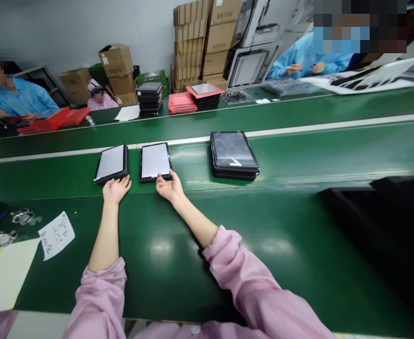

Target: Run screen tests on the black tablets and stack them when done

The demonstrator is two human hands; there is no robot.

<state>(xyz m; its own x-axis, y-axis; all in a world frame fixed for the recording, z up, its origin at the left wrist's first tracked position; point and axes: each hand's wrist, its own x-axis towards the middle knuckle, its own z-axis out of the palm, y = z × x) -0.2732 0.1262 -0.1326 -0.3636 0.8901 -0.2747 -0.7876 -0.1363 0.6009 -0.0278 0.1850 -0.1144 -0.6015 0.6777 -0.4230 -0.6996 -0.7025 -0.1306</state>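
My left hand is palm up with its fingers spread. It lies at the near edge of a thick black tablet stack whose top screen is lit white. My right hand is also turned up, fingers apart and slightly bent, at the near edge of a second lit tablet. Its fingertips overlap that tablet's lower corner; whether they press on it I cannot tell. Farther right, a short stack of dark-screened tablets rests on the green belt, apart from both hands.
A handwritten paper slip and metal-ended tools lie at left. A black bin stands at right. Beyond the pale rail are red sleeves, another tablet stack and co-workers in blue and pink.
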